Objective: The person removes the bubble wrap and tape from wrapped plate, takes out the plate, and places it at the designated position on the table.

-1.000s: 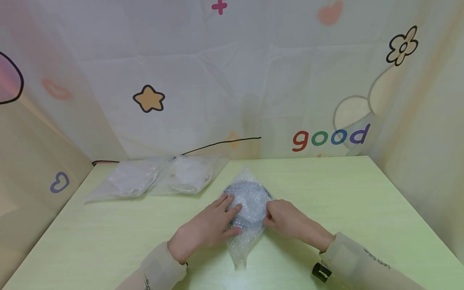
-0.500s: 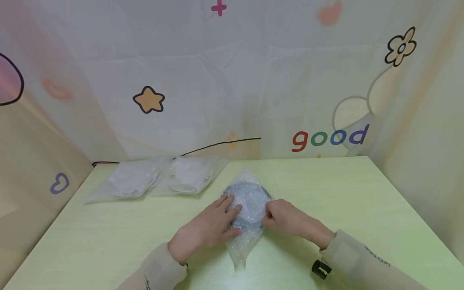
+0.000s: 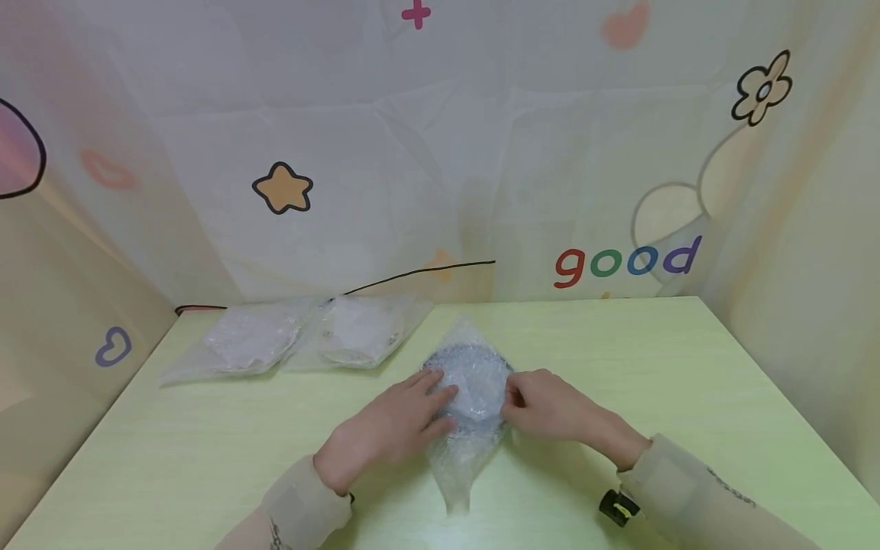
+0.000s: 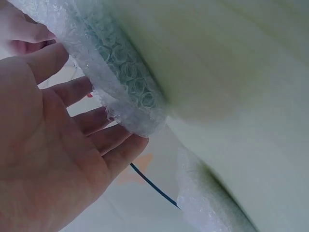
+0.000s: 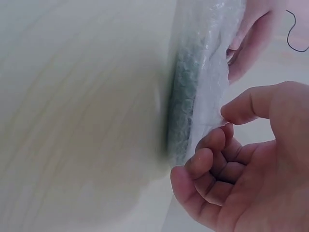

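Note:
In the middle of the table lies a round, plate-like item wrapped in clear bubble wrap (image 3: 474,374), bluish under the film, with one pointed end toward the back and a narrow tail toward the front. My left hand (image 3: 395,420) rests on its left side, fingers spread. The left wrist view shows those fingers fairly straight against the edge of the wrapping (image 4: 128,72). At the right edge, my right hand (image 3: 550,401) pinches a bit of the film between thumb and forefinger, its other fingers curled, as the right wrist view of the hand (image 5: 251,159) shows. What exactly is inside cannot be made out.
Two flat packages in bubble wrap, a left one (image 3: 250,340) and a right one (image 3: 360,332), lie side by side at the back left of the pale green table (image 3: 653,367). A printed curtain (image 3: 412,168) hangs behind and along both sides.
My right hand has moved slightly right and up, and its thumb and forefinger now show a gap behind their tips. The left thumb has shifted slightly toward the back. The package stays in place.

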Available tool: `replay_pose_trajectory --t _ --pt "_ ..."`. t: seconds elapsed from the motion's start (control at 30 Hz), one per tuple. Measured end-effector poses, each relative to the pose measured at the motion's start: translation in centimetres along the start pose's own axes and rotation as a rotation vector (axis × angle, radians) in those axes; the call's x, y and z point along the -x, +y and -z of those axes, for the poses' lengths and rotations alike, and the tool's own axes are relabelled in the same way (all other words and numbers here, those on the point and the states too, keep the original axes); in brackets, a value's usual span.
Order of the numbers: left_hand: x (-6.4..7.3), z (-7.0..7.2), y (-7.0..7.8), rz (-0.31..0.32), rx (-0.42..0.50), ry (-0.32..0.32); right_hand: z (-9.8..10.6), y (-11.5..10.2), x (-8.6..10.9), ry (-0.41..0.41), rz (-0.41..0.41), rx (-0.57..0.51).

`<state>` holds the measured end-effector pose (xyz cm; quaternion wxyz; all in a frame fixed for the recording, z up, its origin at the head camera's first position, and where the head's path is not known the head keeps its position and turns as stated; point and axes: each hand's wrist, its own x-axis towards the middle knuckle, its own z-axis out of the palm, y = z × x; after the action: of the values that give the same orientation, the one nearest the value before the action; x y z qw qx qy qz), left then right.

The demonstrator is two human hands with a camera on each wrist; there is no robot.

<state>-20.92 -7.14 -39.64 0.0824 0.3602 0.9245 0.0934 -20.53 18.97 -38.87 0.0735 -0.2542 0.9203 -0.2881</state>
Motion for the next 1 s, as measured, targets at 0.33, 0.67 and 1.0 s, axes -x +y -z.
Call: replay_pose_trajectory --t 0.33,0.67,1.0 --pt "-0.15 -0.01 0.04 -0.005 0.018 0.061 0.68 -0.01 -0.39 -0.002 -0.037 -0.08" --pt "-0.23 0.13 0.37 0.012 0.017 0.076 0.85 0.04 -0.53 0.06 -0.095 -0.129" --pt "-0.24 0.03 0.03 0.0 0.022 0.111 0.52 0.39 -0.46 0.13 -0.026 -0.135"
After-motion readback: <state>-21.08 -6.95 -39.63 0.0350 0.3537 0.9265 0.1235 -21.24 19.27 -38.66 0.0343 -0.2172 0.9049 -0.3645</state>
